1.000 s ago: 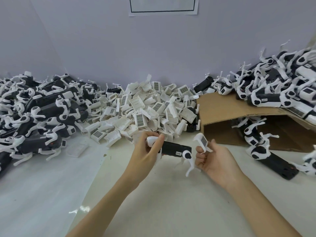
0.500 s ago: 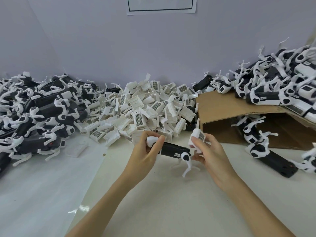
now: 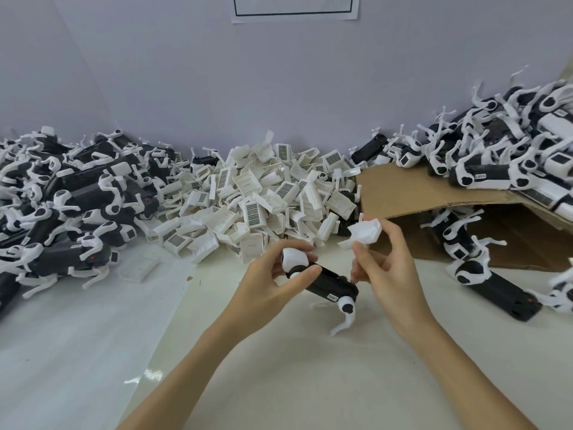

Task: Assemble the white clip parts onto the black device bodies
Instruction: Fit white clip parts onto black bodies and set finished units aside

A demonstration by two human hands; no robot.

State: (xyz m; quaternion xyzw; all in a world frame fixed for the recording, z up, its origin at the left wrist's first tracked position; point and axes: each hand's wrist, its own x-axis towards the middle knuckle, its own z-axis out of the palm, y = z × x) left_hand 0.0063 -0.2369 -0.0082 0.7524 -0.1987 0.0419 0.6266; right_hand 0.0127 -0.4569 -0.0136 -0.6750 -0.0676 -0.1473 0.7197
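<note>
The left hand [image 3: 273, 276] grips the black body [image 3: 328, 282]; the right hand [image 3: 387, 265] pinches a white clip [image 3: 366, 232] just above it.

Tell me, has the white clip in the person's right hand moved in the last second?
Yes. The white clip in the right hand has risen and now sits level with the cardboard box's front edge, higher above the black body.

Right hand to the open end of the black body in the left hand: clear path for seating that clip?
Probably yes. The right hand pinches the white clip just above the black body, which the left hand grips by its white-capped end. Nothing lies between the clip and the body's near end.
</note>
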